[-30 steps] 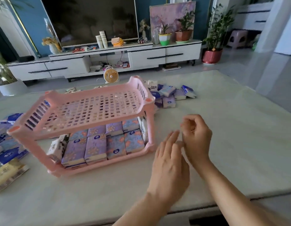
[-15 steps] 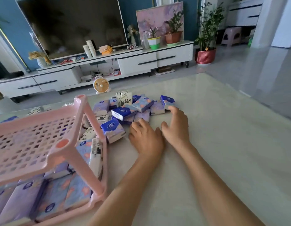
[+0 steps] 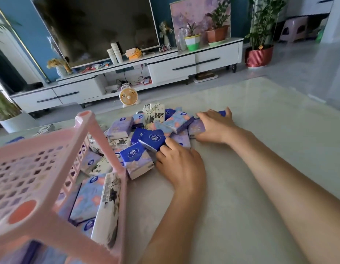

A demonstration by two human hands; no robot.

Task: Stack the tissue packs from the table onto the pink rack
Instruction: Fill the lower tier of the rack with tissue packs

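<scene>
From your head camera, the pink rack [image 3: 100, 143] fills the lower left, standing on the pale table [image 3: 260, 187]. Its perforated upper shelf holds nothing that shows. On its lower shelf lie floral packs [image 3: 89, 195], with a white pack [image 3: 108, 208] on edge against the near corner post.

Just right of the rack and behind it lies the loose heap of tissue packs [image 3: 119, 128], touching and overlapping one another.

Your left hand [image 3: 181, 164] rests at the heap's near edge, right of the rack. Its fingers are curled, with the knuckles against a dark blue pack [image 3: 153, 138]. The fingertips are hidden, so you cannot tell whether it grips that pack.

Your right hand [image 3: 215, 126] is at the side of the heap farthest from the rack. It clasps a lilac pack [image 3: 196, 128], fingers over the far edge and thumb at the near edge.

Beyond the rack, a small fan [image 3: 128, 96] stands on the floor.
</scene>
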